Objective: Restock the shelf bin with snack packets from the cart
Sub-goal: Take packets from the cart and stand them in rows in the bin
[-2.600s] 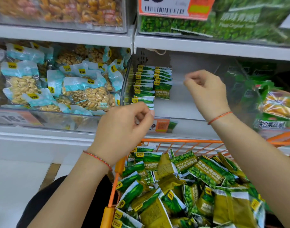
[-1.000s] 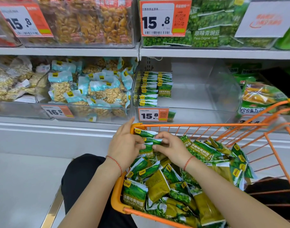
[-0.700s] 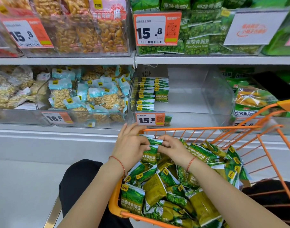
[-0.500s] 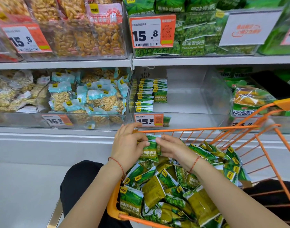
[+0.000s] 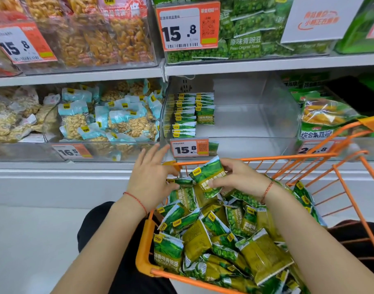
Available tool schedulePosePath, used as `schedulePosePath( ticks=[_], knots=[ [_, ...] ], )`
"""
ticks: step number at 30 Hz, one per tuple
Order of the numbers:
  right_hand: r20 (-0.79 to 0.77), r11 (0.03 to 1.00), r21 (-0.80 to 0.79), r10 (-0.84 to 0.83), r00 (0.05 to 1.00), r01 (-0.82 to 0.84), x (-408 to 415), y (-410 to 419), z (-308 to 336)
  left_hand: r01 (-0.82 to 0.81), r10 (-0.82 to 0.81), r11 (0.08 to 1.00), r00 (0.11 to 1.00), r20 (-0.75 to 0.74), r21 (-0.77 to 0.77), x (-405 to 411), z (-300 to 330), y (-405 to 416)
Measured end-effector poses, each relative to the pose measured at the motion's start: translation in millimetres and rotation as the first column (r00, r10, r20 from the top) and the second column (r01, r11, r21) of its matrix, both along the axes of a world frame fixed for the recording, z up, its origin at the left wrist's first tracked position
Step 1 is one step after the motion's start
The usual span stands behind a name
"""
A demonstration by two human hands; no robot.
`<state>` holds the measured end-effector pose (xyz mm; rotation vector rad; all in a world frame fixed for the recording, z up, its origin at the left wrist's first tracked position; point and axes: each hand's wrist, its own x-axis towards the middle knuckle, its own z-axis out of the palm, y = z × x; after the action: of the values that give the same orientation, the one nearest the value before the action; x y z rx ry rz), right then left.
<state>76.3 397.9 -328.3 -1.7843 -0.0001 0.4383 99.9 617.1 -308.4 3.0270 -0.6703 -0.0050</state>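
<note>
Your right hand [image 5: 235,179] pinches one packet [image 5: 208,177]; your left hand [image 5: 152,177] spreads, holding nothing I can see. The bin [image 5: 283,115] holds two short rows; the cart [image 5: 256,159] remains heaped.

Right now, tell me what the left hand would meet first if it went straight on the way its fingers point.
The left hand points up toward the shelf. It would probably meet the clear front of the peanut bin, just left of the 15.8 price tag; depth is uncertain.
</note>
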Motion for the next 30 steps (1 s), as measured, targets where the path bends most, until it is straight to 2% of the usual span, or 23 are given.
schedulePosePath(
  ticks=[2, 3, 5, 8, 12, 15, 17, 21, 24, 30],
  knots=[
    [-0.046, 0.998, 0.066, 0.0, 0.999, 0.003, 0, -3, 1, 0.024, -0.023, 0.994, 1.0, -0.011, 0.106, -2, -8, -4],
    [-0.068, 0.994, 0.108, -0.002, 0.998, 0.01, 0, -5, 3, 0.04, -0.04, 0.997, 0.999, -0.001, 0.074, -2, -13, -5],
    [-0.104, 0.964, 0.257, -0.038, 0.994, 0.064, -1, -9, 6, 0.058, -0.055, 0.996, 0.998, 0.043, -0.065, 1, -19, -2],
    [-0.129, 0.883, 0.435, -0.134, 0.983, 0.178, -1, -13, 13, 0.03, -0.013, 0.945, 0.998, 0.055, -0.327, 3, -11, 2],
    [-0.124, 0.852, 0.443, -0.249, 0.961, 0.278, 4, -13, 14, -0.046, -0.008, 0.759, 0.997, -0.081, -0.65, 0, 27, 3],
    [-0.062, 0.907, 0.341, -0.241, 0.968, 0.248, 2, -7, 13, -0.053, -0.039, 0.652, 0.994, -0.103, -0.756, 3, 47, -4],
    [-0.072, 0.904, 0.359, -0.219, 0.973, 0.23, 1, -4, 13, -0.055, -0.069, 0.649, 0.989, -0.13, -0.759, 5, 53, -16],
    [-0.213, 0.834, 0.496, -0.153, 0.965, 0.241, -1, -1, 17, -0.012, -0.088, 0.768, 0.988, -0.124, -0.64, 10, 51, -41],
    [-0.3, 0.79, 0.543, -0.134, 0.945, 0.284, -3, -2, 22, -0.017, -0.049, 0.802, 0.994, -0.094, -0.597, 14, 51, -52],
    [-0.216, 0.857, 0.463, -0.138, 0.967, 0.225, -6, -2, 24, -0.012, -0.03, 0.792, 0.998, -0.058, -0.61, 17, 49, -60]
  ],
)
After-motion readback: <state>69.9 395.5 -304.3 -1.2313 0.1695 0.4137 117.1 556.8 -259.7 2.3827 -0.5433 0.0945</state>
